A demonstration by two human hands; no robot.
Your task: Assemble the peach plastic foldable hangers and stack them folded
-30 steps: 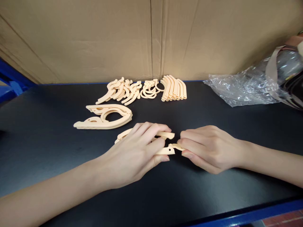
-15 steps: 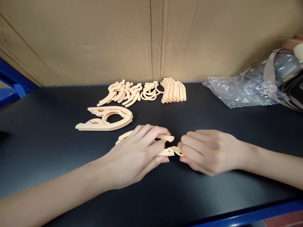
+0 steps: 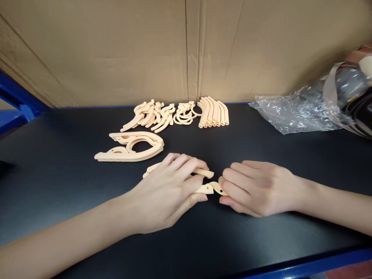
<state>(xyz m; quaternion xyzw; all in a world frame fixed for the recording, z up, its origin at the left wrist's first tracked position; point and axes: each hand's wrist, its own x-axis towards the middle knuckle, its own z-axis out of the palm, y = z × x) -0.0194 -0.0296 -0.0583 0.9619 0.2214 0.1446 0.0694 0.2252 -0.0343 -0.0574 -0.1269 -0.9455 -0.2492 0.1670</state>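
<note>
Under my left hand [image 3: 171, 190], whose fingers and thumb are closed round it, is a cream plastic folding hanger [image 3: 205, 188], mostly hidden; two arm ends stick out to the right. My right hand [image 3: 258, 188] pinches a small curved cream hanger piece [image 3: 217, 188] with a dark hole in it. The piece's left tip meets the nearer arm end, beside a small hole there; the rest is covered by my fingers. Beyond my left hand lie folded hangers [image 3: 130, 157], stacked flat with a round opening at their right end.
At the back of the black table [image 3: 72, 186] lie a pile of wavy hanger arms [image 3: 142, 114], several curved hooks [image 3: 183, 116] and a row of hollow arms [image 3: 213, 112]. Behind stands a cardboard wall [image 3: 130, 50]. A clear plastic bag [image 3: 296, 110] rests at the back right.
Both hands stay nearly in place, still gripping the same pieces. The small curved piece has tilted slightly at the arm end, and more of it shows. The view has shifted slightly.
</note>
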